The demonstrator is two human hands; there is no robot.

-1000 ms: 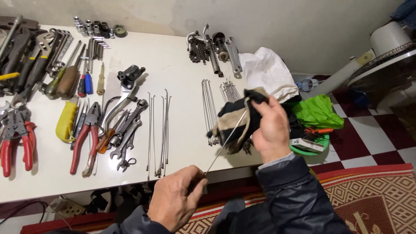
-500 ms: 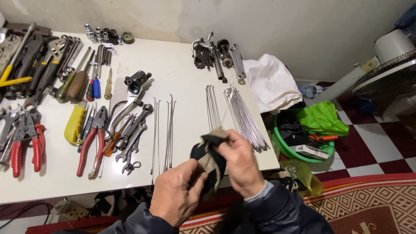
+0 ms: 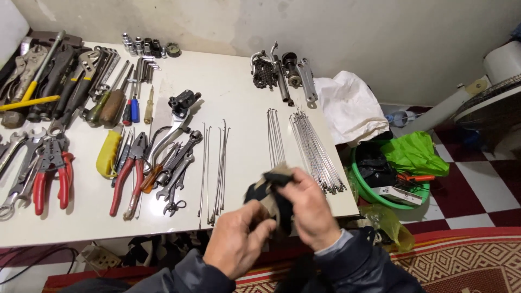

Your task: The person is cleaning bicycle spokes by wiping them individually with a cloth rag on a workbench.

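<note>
My right hand grips a dark and tan rag over the white table's near edge. My left hand is closed just below it, fingers against the rag's lower part; whether a spoke runs through the rag is hidden. Behind the rag lie a small group of thin metal spokes and a larger bundle of spokes fanned toward the table's right edge. Several more spokes lie to the left of my hands.
Pliers with red handles, wrenches, screwdrivers and sockets fill the table's left half. A chain and bike parts lie at the back. A white bag, green basin and fan stand to the right.
A second ago my hands were apart, the right holding the rag high over a spoke. They came together over the table's front edge, both now closed around the rag.
</note>
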